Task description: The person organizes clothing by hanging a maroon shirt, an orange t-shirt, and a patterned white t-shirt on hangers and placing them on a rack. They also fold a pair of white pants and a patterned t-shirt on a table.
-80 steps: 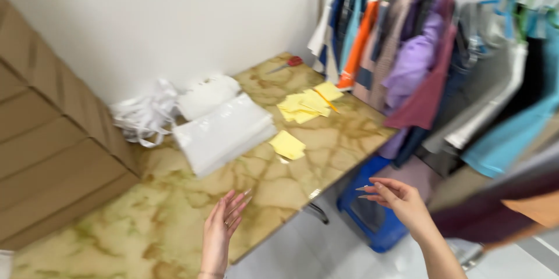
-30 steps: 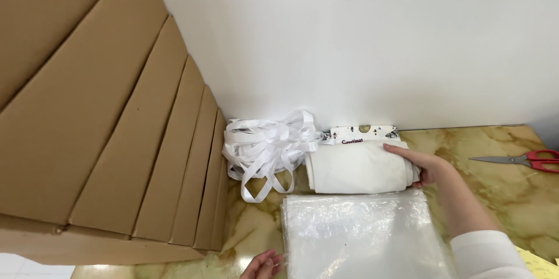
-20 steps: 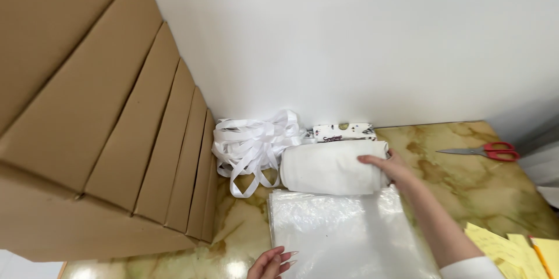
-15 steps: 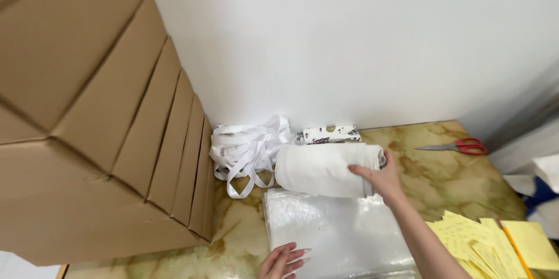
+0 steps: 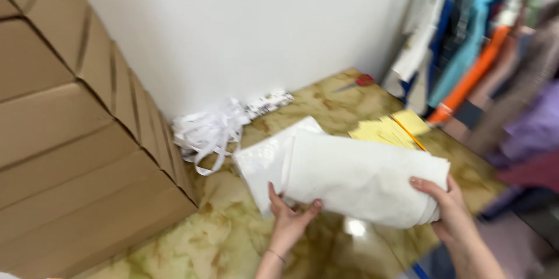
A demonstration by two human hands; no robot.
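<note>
A thick white roll of fabric-like material [image 5: 361,177] is held above the marbled table [image 5: 221,238], lying across the view. My right hand [image 5: 445,206] grips its right end. My left hand [image 5: 288,215] cups its lower left edge from beneath. Under the roll lies a flat stack of clear plastic bags [image 5: 262,160] on the table, partly covered by the roll.
Stacked cardboard boxes [image 5: 70,139] fill the left. A tangle of white straps [image 5: 207,133] lies against the wall. Yellow paper sheets [image 5: 390,130] and red-handled scissors [image 5: 358,82] lie further right. Hanging clothes [image 5: 483,58] crowd the right side past the table's edge.
The white roll has been lifted from its spot by the wall and brought toward me over the plastic bags. My left hand has joined it. The view has swung right.
</note>
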